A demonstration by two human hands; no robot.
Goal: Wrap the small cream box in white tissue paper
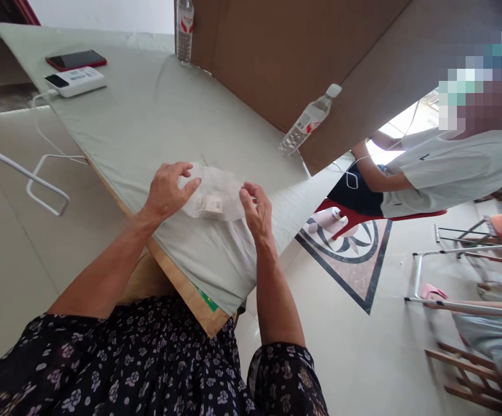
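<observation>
A sheet of translucent, crinkled wrapping (225, 184) lies on the cloth-covered table (147, 124) near its front corner. On or under its near part rests a small pale box-like item (214, 204) with a dark printed mark. At the wrapping's left edge is my left hand (169, 189), its thumb and fingers apart. My right hand (257, 211) is at the right edge, fingers curled with the thumb towards them; whether it pinches the sheet cannot be made out.
A phone (77, 60) and a white power bank (77, 81) with a cable lie at the back left. Two bottles (185, 34) (309, 122) stand against a large cardboard panel (268, 52). A person (454, 167) sits at the right.
</observation>
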